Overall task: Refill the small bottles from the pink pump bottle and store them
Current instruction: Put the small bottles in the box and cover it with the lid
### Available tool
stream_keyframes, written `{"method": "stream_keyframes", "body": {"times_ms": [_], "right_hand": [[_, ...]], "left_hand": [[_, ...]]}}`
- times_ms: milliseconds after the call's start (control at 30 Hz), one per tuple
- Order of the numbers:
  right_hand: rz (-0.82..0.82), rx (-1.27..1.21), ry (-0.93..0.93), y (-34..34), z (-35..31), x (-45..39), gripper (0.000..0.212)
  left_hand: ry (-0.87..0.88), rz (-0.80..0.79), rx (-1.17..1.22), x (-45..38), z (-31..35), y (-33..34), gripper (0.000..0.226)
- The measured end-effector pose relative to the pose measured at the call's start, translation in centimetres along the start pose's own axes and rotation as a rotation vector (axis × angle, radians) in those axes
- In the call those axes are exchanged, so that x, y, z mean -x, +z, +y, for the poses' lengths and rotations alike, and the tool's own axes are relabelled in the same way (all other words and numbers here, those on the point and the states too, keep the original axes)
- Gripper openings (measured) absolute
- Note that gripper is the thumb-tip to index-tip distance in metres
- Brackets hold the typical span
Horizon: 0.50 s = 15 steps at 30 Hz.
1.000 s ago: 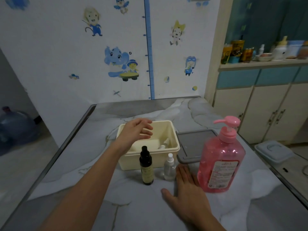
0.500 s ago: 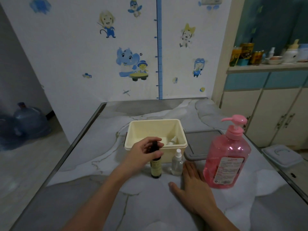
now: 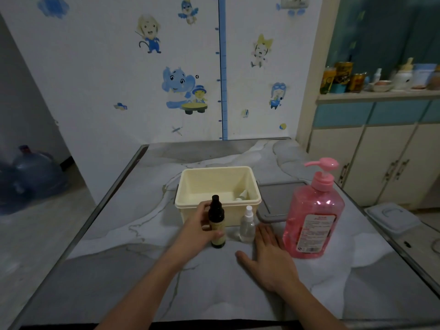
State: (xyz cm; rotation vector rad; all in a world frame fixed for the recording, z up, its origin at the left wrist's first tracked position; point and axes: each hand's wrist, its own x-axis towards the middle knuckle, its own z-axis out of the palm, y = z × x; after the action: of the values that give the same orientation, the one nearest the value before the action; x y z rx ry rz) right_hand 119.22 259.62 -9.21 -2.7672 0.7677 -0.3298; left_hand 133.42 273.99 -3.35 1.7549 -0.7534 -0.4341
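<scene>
The left hand curled its fingers round the dark glass bottle with the black cap, upright on the grey marbled table just before the cream plastic tub; the right hand lay flat, fingers straight, holding nothing, between the small clear spray bottle and the tall pink pump bottle; another small bottle lay inside the tub; a grey lid sat behind.

Tub sits at table centre; two bottles at its six o'clock, pump bottle at four, lid at three.
</scene>
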Motion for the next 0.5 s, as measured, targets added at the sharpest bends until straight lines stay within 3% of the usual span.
{"method": "stream_keyframes", "body": {"times_ms": [133, 333, 500], "right_hand": [[-0.029, -0.011, 0.011, 0.0, 0.1, -0.1, 0.098], [-0.070, -0.028, 0.011, -0.2, 0.1, -0.1, 0.099], [-0.057, -0.042, 0.007, -0.2, 0.1, -0.1, 0.098]], "left_hand": [[0.003, 0.054, 0.065, -0.1, 1.7, -0.2, 0.055], [0.182, 0.244, 0.157, -2.2, 7.3, -1.5, 0.052], [0.222, 0.298, 0.070, -5.6, 9.8, -1.5, 0.052]]}}
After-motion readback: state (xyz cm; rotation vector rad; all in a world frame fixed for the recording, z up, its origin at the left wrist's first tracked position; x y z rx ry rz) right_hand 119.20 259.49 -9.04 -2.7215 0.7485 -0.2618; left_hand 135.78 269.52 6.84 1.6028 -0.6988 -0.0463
